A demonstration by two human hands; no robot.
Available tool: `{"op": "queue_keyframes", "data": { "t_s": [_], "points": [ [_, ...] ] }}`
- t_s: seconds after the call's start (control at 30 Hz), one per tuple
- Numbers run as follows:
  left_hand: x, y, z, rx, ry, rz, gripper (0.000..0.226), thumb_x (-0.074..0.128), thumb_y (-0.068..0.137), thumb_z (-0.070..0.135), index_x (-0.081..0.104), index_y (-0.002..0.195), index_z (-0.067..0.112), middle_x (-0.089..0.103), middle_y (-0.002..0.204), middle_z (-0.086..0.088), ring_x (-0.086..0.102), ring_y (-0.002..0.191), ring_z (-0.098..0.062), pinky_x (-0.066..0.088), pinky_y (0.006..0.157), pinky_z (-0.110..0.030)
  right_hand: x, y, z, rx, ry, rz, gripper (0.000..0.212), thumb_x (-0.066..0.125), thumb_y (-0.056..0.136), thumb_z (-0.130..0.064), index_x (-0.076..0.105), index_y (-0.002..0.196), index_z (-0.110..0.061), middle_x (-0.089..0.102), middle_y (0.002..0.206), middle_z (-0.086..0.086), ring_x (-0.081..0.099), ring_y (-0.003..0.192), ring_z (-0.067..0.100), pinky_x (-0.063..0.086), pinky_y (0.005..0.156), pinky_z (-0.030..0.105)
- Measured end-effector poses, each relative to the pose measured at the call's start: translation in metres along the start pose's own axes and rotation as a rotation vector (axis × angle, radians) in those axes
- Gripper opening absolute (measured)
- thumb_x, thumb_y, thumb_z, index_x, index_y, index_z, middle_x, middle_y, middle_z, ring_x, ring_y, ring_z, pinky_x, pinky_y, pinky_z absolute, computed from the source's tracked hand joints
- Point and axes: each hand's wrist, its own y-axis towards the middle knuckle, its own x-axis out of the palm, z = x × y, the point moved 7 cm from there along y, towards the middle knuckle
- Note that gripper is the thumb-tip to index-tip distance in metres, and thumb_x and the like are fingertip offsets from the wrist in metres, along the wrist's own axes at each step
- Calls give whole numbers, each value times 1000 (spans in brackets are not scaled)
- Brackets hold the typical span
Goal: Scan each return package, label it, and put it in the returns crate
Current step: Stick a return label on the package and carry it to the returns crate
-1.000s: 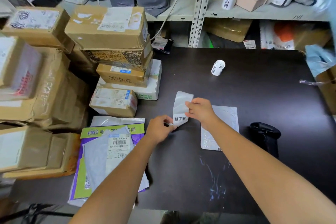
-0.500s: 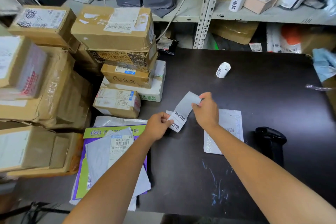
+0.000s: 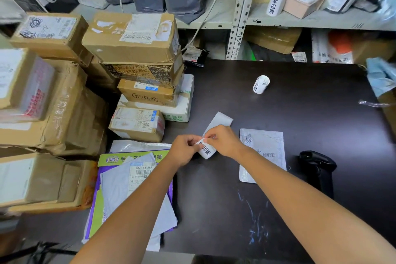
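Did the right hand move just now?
Yes. Pinching the label strip, the right hand slid left, away from the silver pouch, toward the left hand.

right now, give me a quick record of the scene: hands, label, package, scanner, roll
left hand: pinches the printed end of the label strip
right hand: pinches the same strip just above
label strip: held over the table, blank end sticking up and away
silver mailer: flat on the table, right of the hands, barcode up
scanner: black, lying right of the mailer, untouched
label roll: on the table farther back, alone
task state: label not yet on the mailer
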Motion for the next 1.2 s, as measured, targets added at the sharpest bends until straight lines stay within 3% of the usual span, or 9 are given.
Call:
{"op": "queue_keyframes", "data": {
  "t_s": [0.23,0.33,0.43,0.57,0.73,0.87,0.97,1.07,1.2],
  "points": [
    [-11,-1,-2,-53,151,37,18,75,83,17,68,100,18,70,79,-1,67,78,-20,54,78,-31,-4,11,-10,-11,21,36,16,58,93,-14,74,94,-16,72,97,3,65,91,20,52,77,30],
    [-18,1,2,-54,190,122,11,73,84,13,63,88,18,61,70,7,58,70,-12,45,66,-18,-23,14,-11,16,78,175,17,56,93,-12,72,98,-17,72,96,3,64,91,20,52,81,29],
    [-20,4,6,-58,201,173,8,72,85,15,64,87,17,63,74,6,59,72,-11,43,65,-18,-51,11,-4,46,216,335,26,51,92,-3,64,110,-17,67,95,2,59,87,18,47,78,26],
    [-19,7,6,-95,218,217,8,71,85,20,63,88,19,65,80,4,62,79,-14,43,71,-22,-93,-2,17,147,284,508,24,46,86,-3,65,93,-15,65,93,1,58,85,20,49,77,31],
    [-14,13,19,-86,81,266,12,71,86,22,60,89,20,68,88,-4,64,85,-22,50,81,-31,-109,-24,58,260,210,411,18,54,86,-13,67,75,-16,65,80,-4,58,77,17,41,67,26],
    [-4,16,33,-63,-33,273,13,65,88,17,61,93,28,72,101,-5,69,86,-22,55,79,-34,-107,-42,84,330,212,340,36,58,87,-25,42,57,-15,40,58,0,37,60,21,30,56,31],
    [9,9,42,2,72,302,25,65,88,15,63,112,20,66,108,3,62,93,-13,45,83,-21,-105,-57,99,346,207,303,25,55,85,-15,51,62,-6,48,64,10,42,64,30,40,57,35],
    [23,-2,48,78,171,354,27,64,86,8,64,113,12,58,112,-4,58,76,-6,37,60,-4,-105,-72,114,362,230,289,11,58,87,-6,68,88,-9,67,87,7,60,79,23,53,64,33],
    [45,-14,53,148,157,370,48,63,87,6,52,132,18,24,149,-7,57,113,-19,39,75,-8,-105,-86,135,347,179,259,7,69,88,-14,67,89,-7,61,82,1,56,79,20,45,65,26]
  ]
}}
